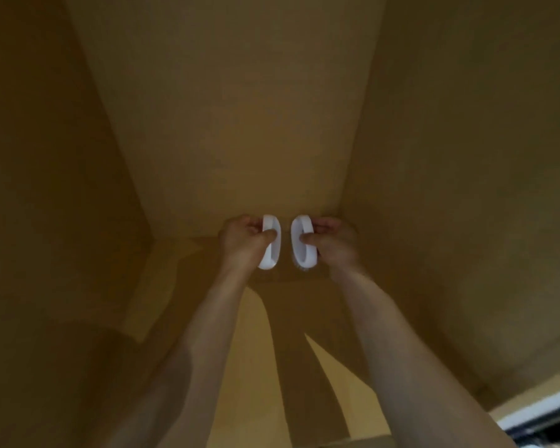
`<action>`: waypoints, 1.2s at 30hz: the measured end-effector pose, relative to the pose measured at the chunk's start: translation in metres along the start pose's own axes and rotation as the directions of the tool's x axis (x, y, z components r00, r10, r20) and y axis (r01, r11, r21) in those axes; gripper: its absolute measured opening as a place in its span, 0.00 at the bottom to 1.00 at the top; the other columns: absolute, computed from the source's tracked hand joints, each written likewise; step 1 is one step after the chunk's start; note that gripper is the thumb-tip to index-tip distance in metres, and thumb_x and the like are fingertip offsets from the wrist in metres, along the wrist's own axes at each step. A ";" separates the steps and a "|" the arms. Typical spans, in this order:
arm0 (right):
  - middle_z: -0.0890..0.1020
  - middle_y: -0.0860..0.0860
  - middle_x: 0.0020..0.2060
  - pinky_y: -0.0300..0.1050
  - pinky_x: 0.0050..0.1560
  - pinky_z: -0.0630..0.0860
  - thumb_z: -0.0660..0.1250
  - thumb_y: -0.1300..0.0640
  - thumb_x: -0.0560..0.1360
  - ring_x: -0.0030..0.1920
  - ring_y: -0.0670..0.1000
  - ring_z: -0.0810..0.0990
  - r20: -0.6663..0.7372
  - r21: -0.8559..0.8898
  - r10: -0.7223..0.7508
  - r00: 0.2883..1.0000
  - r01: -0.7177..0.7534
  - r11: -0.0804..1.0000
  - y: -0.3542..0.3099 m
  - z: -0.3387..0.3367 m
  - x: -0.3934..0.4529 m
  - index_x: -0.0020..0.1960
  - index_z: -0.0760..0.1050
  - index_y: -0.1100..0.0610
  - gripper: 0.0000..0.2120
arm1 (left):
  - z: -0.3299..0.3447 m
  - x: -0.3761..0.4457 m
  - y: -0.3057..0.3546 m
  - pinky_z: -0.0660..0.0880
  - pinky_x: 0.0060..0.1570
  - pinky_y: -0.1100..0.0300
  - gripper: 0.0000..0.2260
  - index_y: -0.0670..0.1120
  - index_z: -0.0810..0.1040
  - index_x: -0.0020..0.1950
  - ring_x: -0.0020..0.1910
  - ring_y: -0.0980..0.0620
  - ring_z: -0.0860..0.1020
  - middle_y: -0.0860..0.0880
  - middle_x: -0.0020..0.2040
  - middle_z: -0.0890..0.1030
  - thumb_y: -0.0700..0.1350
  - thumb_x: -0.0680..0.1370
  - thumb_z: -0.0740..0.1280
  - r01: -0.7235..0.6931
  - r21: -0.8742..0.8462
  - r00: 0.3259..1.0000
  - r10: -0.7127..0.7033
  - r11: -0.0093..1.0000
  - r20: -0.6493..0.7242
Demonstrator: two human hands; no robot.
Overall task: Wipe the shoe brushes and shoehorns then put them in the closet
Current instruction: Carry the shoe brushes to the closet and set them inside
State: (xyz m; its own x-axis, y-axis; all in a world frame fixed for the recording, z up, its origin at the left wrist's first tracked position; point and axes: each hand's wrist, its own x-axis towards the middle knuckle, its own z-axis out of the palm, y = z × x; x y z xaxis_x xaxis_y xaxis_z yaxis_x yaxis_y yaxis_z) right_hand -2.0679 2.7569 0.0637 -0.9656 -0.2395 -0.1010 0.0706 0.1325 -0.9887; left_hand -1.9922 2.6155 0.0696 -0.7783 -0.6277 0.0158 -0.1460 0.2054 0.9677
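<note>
1. Both hands are clamped on white shoe brushes: the left hand (pixel 244 239) has its thumb hooked through the handle of the left brush (pixel 270 244), and the right hand (pixel 332 240) grips the right brush (pixel 303 242) the same way.
2. The two brushes sit side by side, near each other but apart, deep inside the closet (pixel 240 124), at the back edge of the shelf (pixel 246 344) where it meets the rear wall.
3. Whether they already rest on the shelf or hang just above it cannot be told; the interior is dim.
4. This looks like the placing step for the brushes; no shoehorns are in view.
5. Risks, as I judge them: letting go early could tip a brush over, and pulling the thumbs out carelessly could drag a brush forward.
</note>
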 end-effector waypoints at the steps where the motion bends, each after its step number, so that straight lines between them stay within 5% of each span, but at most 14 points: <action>1: 0.84 0.50 0.48 0.58 0.58 0.80 0.76 0.66 0.70 0.55 0.56 0.83 0.007 -0.012 0.003 1.000 -0.003 1.000 -0.004 0.007 0.012 0.52 0.80 0.53 0.14 | 0.000 0.014 0.001 0.81 0.50 0.48 0.07 0.49 0.81 0.48 0.47 0.47 0.83 0.46 0.47 0.84 0.42 0.72 0.74 -0.009 0.021 1.000 0.009 1.000 -0.004; 4: 0.80 0.58 0.61 0.62 0.60 0.78 0.75 0.65 0.72 0.60 0.60 0.80 0.005 -0.117 0.030 1.000 -0.029 0.993 -0.010 0.025 0.044 0.64 0.76 0.59 0.22 | 0.001 0.051 -0.003 0.81 0.51 0.50 0.14 0.44 0.82 0.58 0.49 0.47 0.82 0.45 0.54 0.83 0.44 0.73 0.74 0.007 0.083 1.000 -0.006 0.997 -0.011; 7: 0.79 0.60 0.62 0.56 0.58 0.79 0.75 0.66 0.72 0.60 0.60 0.79 -0.009 -0.178 0.036 0.999 -0.037 0.983 -0.007 0.037 0.068 0.64 0.75 0.60 0.22 | 0.008 0.081 -0.011 0.82 0.49 0.49 0.12 0.41 0.82 0.55 0.48 0.46 0.83 0.42 0.53 0.84 0.44 0.73 0.73 0.023 0.120 1.000 -0.025 0.993 0.017; 12: 0.79 0.60 0.60 0.44 0.41 0.77 0.76 0.64 0.72 0.59 0.59 0.79 0.004 -0.329 0.060 0.998 -0.055 0.943 0.002 0.055 0.096 0.62 0.74 0.60 0.20 | 0.017 0.118 -0.025 0.77 0.33 0.63 0.13 0.38 0.83 0.50 0.34 0.50 0.80 0.40 0.49 0.84 0.48 0.73 0.74 0.164 0.228 0.984 -0.174 0.960 0.024; 15: 0.80 0.59 0.59 0.41 0.33 0.73 0.75 0.61 0.72 0.57 0.59 0.80 -0.001 -0.438 0.057 0.998 -0.051 0.898 0.009 0.060 0.108 0.61 0.75 0.60 0.19 | 0.021 0.130 -0.038 0.77 0.32 0.61 0.14 0.37 0.83 0.49 0.38 0.46 0.82 0.39 0.48 0.84 0.48 0.73 0.74 0.208 0.263 0.974 -0.223 0.942 0.030; 19: 0.80 0.61 0.56 0.52 0.44 0.80 0.74 0.62 0.74 0.55 0.62 0.81 0.037 -0.478 0.075 0.996 -0.049 0.877 0.023 0.065 0.120 0.59 0.76 0.62 0.15 | 0.025 0.140 -0.056 0.82 0.44 0.49 0.12 0.37 0.82 0.44 0.45 0.40 0.83 0.37 0.48 0.83 0.47 0.72 0.74 0.217 0.318 0.968 -0.244 0.923 0.050; 22: 0.80 0.65 0.59 0.49 0.55 0.77 0.71 0.63 0.76 0.59 0.62 0.80 0.110 -0.529 0.080 0.991 -0.009 0.849 0.030 0.067 0.123 0.60 0.77 0.69 0.15 | 0.026 0.145 -0.066 0.82 0.47 0.48 0.12 0.37 0.83 0.47 0.47 0.41 0.83 0.38 0.50 0.84 0.46 0.71 0.75 0.197 0.345 0.971 -0.231 0.918 0.059; 26: 0.80 0.62 0.58 0.46 0.49 0.77 0.74 0.62 0.74 0.59 0.60 0.80 0.067 -0.502 0.038 0.997 0.001 0.865 0.035 0.069 0.118 0.59 0.78 0.65 0.16 | 0.026 0.147 -0.070 0.81 0.49 0.48 0.14 0.35 0.82 0.50 0.49 0.40 0.83 0.36 0.51 0.83 0.45 0.72 0.75 0.193 0.371 0.968 -0.239 0.908 0.082; 28: 0.80 0.61 0.58 0.44 0.45 0.74 0.74 0.62 0.74 0.58 0.60 0.80 0.057 -0.501 0.025 0.998 0.007 0.866 0.037 0.070 0.116 0.58 0.78 0.65 0.15 | 0.024 0.145 -0.068 0.81 0.48 0.53 0.14 0.35 0.82 0.47 0.49 0.41 0.83 0.36 0.50 0.83 0.46 0.73 0.74 0.141 0.440 0.976 -0.199 0.887 0.088; 30: 0.80 0.62 0.58 0.47 0.52 0.76 0.73 0.62 0.75 0.59 0.60 0.79 0.094 -0.519 0.018 0.995 0.033 0.854 0.037 0.069 0.114 0.59 0.77 0.65 0.15 | 0.020 0.142 -0.063 0.78 0.43 0.57 0.14 0.38 0.81 0.45 0.48 0.42 0.82 0.38 0.49 0.83 0.50 0.73 0.74 0.048 0.565 0.989 -0.117 0.824 0.086; 32: 0.80 0.61 0.58 0.48 0.58 0.76 0.73 0.62 0.75 0.60 0.60 0.79 0.101 -0.532 0.015 0.995 0.041 0.846 0.037 0.066 0.114 0.59 0.78 0.64 0.14 | 0.013 0.139 -0.057 0.75 0.45 0.58 0.18 0.41 0.80 0.53 0.53 0.45 0.80 0.41 0.55 0.82 0.53 0.72 0.74 -0.072 0.666 0.990 -0.027 0.743 0.138; 36: 0.83 0.59 0.53 0.45 0.52 0.74 0.72 0.62 0.74 0.57 0.59 0.80 0.066 -0.563 -0.039 0.997 0.070 0.824 0.041 0.057 0.106 0.48 0.79 0.57 0.04 | 0.003 0.128 -0.056 0.70 0.59 0.55 0.40 0.49 0.68 0.73 0.66 0.46 0.70 0.49 0.68 0.71 0.58 0.65 0.78 -0.411 0.746 0.888 0.045 0.524 0.457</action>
State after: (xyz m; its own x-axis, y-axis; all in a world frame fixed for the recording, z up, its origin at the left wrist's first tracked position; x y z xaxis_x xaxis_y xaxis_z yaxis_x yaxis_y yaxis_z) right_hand -2.1531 2.6824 0.0058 -0.9489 -0.3077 -0.0695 -0.1499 0.6338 -0.7589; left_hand -2.0854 2.5256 0.0165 -0.9771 -0.2051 -0.0571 -0.2126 0.9256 0.3131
